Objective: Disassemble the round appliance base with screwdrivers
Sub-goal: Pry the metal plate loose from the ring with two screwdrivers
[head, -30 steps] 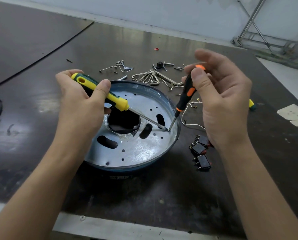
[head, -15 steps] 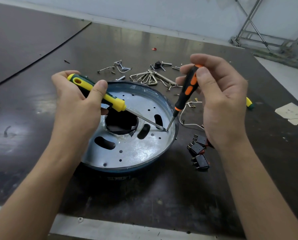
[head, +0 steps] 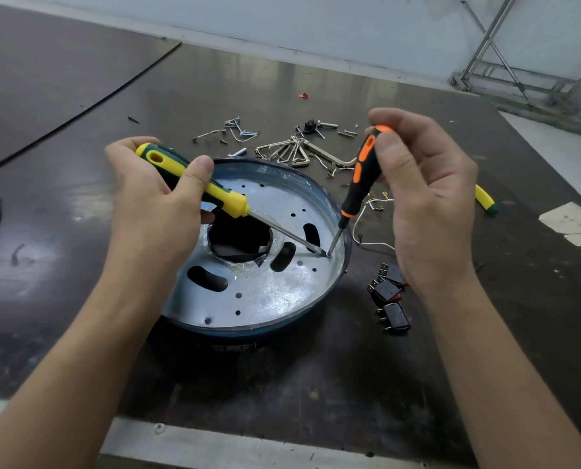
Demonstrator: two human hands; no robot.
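Round silver metal appliance base with a blue rim (head: 265,292) is sitting mid-surface, open side up. Both tool tips are meeting at one spot at 3 o'clock on its plate, just inside the rim; probably a screw, but too small to tell.

Left hand (head: 153,211) is closing its grip fully round the yellow-and-green-handled screwdriver (head: 228,201), shaft slanting from 10 o'clock down to 4 o'clock. Right hand (head: 424,204), nearer the spot, is pinching the orange-and-black-handled screwdriver (head: 360,184) between fingertips and thumb, shaft steep, leaning from 1 to 7 o'clock.

The next turn is likely depending on the right tool sitting square while the left one braces.

Dark scuffed surface (head: 316,384) is carrying loose metal clips and screws (head: 289,150) at 12 o'clock and black switches (head: 392,299) at 4 o'clock. Pale wall and a metal frame (head: 505,62) are standing beyond.
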